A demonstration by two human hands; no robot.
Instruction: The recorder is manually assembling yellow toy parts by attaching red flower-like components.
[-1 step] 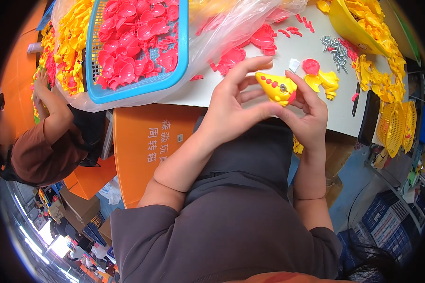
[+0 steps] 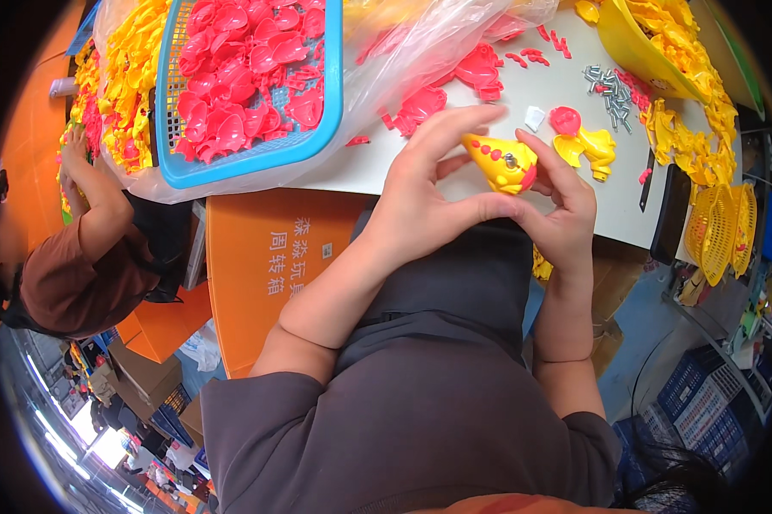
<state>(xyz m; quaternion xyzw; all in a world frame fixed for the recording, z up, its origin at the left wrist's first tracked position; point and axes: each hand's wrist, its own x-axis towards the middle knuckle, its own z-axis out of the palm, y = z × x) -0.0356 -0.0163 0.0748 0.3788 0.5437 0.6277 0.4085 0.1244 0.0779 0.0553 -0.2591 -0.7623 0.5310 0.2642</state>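
Observation:
Between my two hands is a small yellow plastic toy figure (image 2: 499, 164), pointed at its left end. It has a row of red bumps along one side, a dark shiny round spot and a red part at its right. My left hand (image 2: 422, 187) curves around the pointed end, its thumb below the toy and partly touching my right thumb. My right hand (image 2: 564, 206) is closed on the toy's wider right end. Its other fingers are partly hidden behind it. On the white table just beyond lie a yellow toy half (image 2: 593, 152) and a round red piece (image 2: 564, 120).
A blue basket (image 2: 337, 86) full of red shells stands at left on clear plastic sheeting. Silver screws (image 2: 613, 94), a dark-handled tool (image 2: 670, 206) and yellow parts (image 2: 668, 141) lie at right. A yellow tub (image 2: 638, 51) leans behind them. A co-worker (image 2: 86, 265) sits at left.
The toy has turned slightly between my fingers, so its pointed end tilts a little more upward. My left fingers have shifted slightly. The things on the table have not moved.

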